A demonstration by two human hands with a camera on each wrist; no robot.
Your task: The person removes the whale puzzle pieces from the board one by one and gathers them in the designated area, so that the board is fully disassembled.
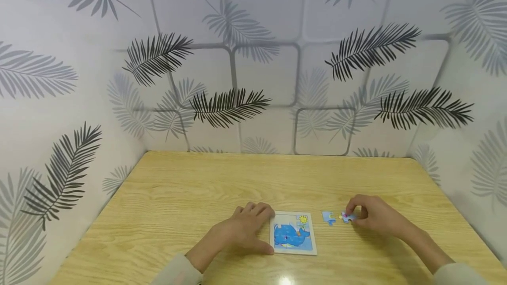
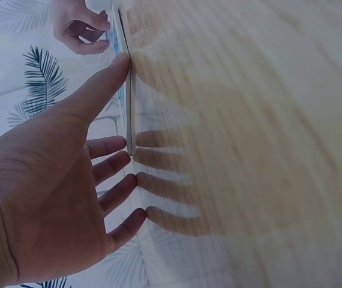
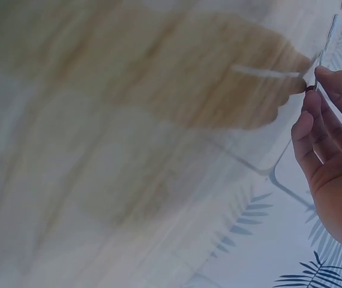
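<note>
A small square whale puzzle [image 1: 292, 235] in a white-rimmed tray lies on the table. It shows a blue whale and a yellow sun, with pale gaps at the upper left. My left hand [image 1: 247, 228] rests at the tray's left edge, its thumb and fingers spread and touching the rim. To the right, my right hand [image 1: 378, 217] pinches a blue puzzle piece [image 1: 348, 217] with a pink spot between thumb and fingers, close over the table. Another light-blue puzzle piece [image 1: 328, 217] lies between that hand and the tray.
The wood-grain table [image 1: 198, 179] reaches back to a wall [image 1: 261, 74] with a feather pattern. Similar walls stand close on the left and right sides. A bright light reflection shows at the table's near side.
</note>
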